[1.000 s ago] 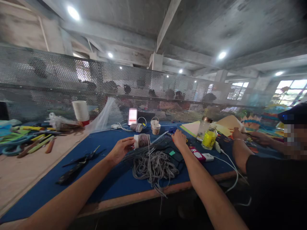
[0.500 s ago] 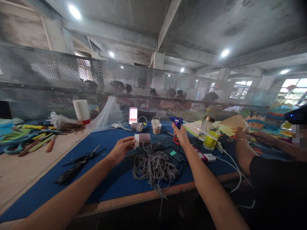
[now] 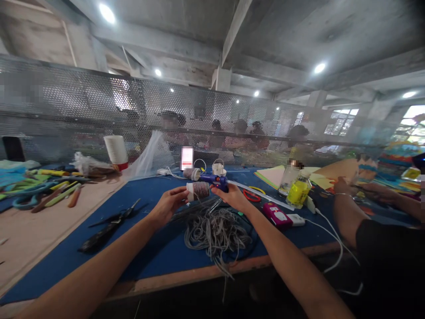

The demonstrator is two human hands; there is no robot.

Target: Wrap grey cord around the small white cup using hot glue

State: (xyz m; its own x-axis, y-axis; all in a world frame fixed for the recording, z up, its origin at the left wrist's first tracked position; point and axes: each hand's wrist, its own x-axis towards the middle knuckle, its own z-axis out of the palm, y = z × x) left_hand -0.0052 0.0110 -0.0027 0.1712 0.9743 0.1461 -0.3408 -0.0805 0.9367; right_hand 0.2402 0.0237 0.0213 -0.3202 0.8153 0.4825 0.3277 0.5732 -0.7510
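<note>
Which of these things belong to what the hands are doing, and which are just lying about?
In use, or likely so:
- cord-wrapped cup, in the left hand
- blue glue gun, in the right hand
- heap of grey cord, just below the hands

Seemingly just lying about:
- black-handled tool
- yellow bottle
- magenta box
- stacked white cups

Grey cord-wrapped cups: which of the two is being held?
The nearer cup, gripped at its white end by the left hand; the other cup lies on its side farther back, near the lit screen.
</note>
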